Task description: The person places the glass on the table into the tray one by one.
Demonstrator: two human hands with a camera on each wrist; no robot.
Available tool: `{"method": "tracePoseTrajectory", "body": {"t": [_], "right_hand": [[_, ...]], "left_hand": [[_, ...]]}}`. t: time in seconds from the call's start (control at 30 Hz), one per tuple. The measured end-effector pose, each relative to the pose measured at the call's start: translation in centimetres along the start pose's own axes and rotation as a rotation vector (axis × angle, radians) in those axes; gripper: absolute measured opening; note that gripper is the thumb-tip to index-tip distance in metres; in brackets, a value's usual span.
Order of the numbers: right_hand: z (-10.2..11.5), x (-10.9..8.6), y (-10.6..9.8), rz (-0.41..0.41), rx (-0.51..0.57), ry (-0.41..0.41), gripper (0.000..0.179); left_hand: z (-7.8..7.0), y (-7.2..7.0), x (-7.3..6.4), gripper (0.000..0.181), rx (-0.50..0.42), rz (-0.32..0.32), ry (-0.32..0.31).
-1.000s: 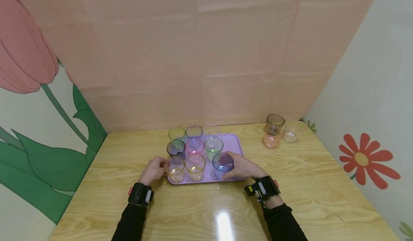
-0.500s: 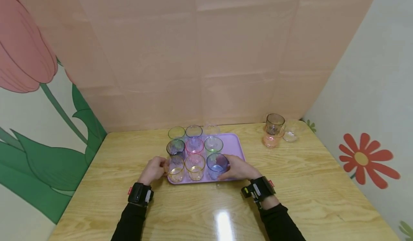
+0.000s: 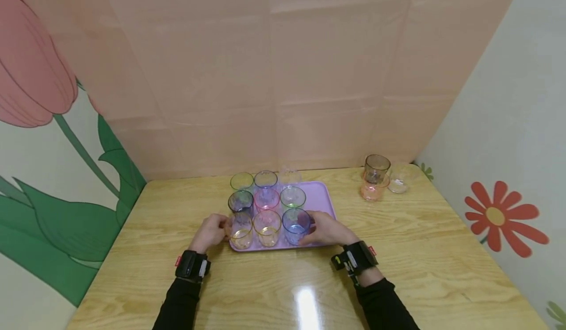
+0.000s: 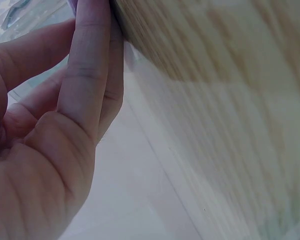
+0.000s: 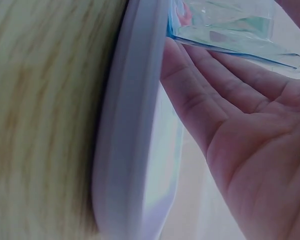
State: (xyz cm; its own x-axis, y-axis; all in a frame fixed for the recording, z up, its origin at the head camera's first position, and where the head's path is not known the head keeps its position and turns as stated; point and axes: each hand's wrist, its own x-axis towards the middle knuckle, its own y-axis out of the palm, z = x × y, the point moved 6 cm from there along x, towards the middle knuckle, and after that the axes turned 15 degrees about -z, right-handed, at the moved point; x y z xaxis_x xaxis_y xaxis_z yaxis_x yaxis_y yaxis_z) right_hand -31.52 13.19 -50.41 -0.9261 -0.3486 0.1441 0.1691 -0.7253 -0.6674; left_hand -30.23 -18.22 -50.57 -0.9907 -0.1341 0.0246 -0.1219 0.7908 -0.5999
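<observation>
In the head view my right hand (image 3: 326, 228) holds a blue glass tumbler (image 3: 295, 231) upright at the front of the purple tray (image 3: 320, 200). The right wrist view shows the palm (image 5: 270, 165) with fingers around the glass (image 5: 230, 30) just above the tray's rim (image 5: 130, 110). My left hand (image 3: 211, 232) pinches the tray's left edge beside a yellow-rimmed tumbler (image 3: 241, 239); in the left wrist view its fingertips (image 4: 92, 30) reach the edge, their contact partly hidden. Another yellow-rimmed tumbler (image 3: 268, 236) stands between that one and the blue tumbler.
Behind stand a dark tumbler (image 3: 240, 203), a pink one (image 3: 267, 200), a green one (image 3: 293, 198) and a back row including a lime-rimmed tumbler (image 3: 241, 181). At the table's back right are a brown glass (image 3: 377, 169), a pink glass (image 3: 372, 191) and a clear glass (image 3: 399, 185).
My right hand has moved the blue tumbler left, up beside the middle yellow-rimmed one, and has stayed there for the last half second. The left hand has not visibly moved.
</observation>
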Motion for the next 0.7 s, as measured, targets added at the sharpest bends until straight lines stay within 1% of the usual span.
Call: {"method": "tracePoseTrajectory", "body": {"t": [0.07, 0.23, 0.3, 0.37, 0.43, 0.6, 0.7], "right_hand": [[-0.1, 0.0, -0.1, 0.004, -0.001, 0.026, 0.072], [-0.2, -0.2, -0.4, 0.021, 0.009, 0.066, 0.08], [-0.3, -0.3, -0.7, 0.024, 0.022, 0.076, 0.081], [-0.4, -0.3, -1.1, 0.013, 0.032, 0.085, 0.077], [-0.5, -0.3, -1.6, -0.007, 0.047, 0.071, 0.07], [-0.7, -0.1, -2.9, -0.08, 0.088, 0.015, 0.051], [-1.2, 0.1, -3.9, -0.165, 0.112, 0.034, 0.048]], "left_hand": [[0.0, 0.0, 0.0, 0.019, -0.005, 0.002, -0.003], [-0.3, -0.1, -0.1, 0.018, -0.008, 0.013, 0.038], [-0.4, -0.1, -0.1, 0.018, -0.008, 0.014, 0.04], [-0.4, -0.2, 0.0, 0.018, -0.004, 0.012, 0.029], [-0.2, -0.1, 0.1, 0.019, -0.001, 0.009, 0.012], [0.1, 0.0, 0.3, 0.019, 0.016, 0.004, 0.006], [0.2, 0.0, 0.2, 0.019, 0.024, 0.003, -0.001]]}}
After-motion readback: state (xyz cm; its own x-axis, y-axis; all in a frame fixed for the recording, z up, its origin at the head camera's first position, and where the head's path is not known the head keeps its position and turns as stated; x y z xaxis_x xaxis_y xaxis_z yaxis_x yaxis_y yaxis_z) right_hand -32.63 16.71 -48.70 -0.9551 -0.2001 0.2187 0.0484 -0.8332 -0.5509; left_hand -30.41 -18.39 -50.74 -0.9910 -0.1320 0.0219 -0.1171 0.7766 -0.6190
